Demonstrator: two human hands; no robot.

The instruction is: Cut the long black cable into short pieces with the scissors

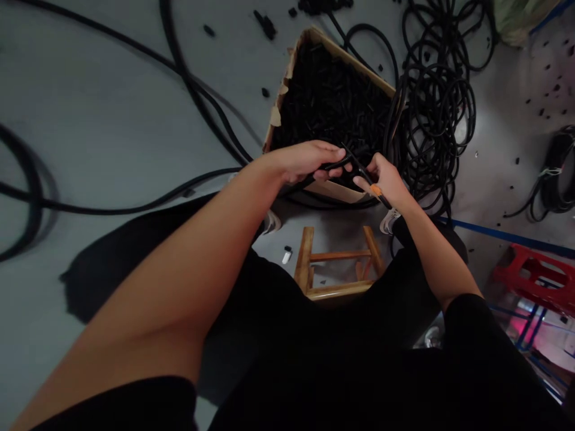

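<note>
Black cloth sleeves [478, 332] lead to a left hand [309, 161] pinching thin black cable [333, 164] and a right hand [387, 179] gripping a slim black implement [375, 190] (orange-marked), brown cardboard box [275, 117] at twelve o'clock.

Black cable [336, 163], slim dark tool [363, 171] with orange patch, slanted beside it

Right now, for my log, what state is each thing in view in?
Left hand: closed on a tube
Right hand: closed on a tool
Box: open, holding small black pieces
Tube pile: loosely looped
Bundle: coiled, tied
Wooden stool: partly hidden
Red stool: partly cut off
</note>
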